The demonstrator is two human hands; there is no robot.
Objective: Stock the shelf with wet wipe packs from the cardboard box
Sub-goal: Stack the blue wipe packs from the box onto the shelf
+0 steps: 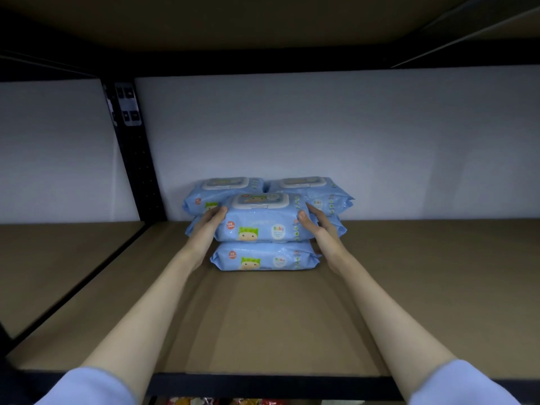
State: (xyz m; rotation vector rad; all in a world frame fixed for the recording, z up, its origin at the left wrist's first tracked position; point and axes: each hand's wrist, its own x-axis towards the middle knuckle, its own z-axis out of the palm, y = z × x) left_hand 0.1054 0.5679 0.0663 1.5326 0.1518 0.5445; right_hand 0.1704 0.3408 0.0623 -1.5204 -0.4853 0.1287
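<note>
A light-blue soft plastic wet wipe pack [263, 219] with a white flip lid and a green-hatted cartoon figure on its front is held at both short ends, resting on top of a second identical pack [264, 256] that lies flat on the brown board shelf [263, 323]. The left hand [208, 226] is pressed to the pack's left end with fingers curved round it; the right hand [314, 226] is wrapped round the right end, thumb on the front face. Both forearms are stretched in from the shelf's front edge, with pale blue sleeves [87, 387] seen at the lower corners.

Just behind this front stack, toward the shelf's back edge, two more stacks of the same blue packs are seen: one at the back left [216, 194] and one at the back right [321, 191], touching each other and close to the white back wall [321, 135]. A black perforated metal upright [134, 159] is set at the shelf's left back corner. An upper shelf board [233, 21] is seen overhead.
</note>
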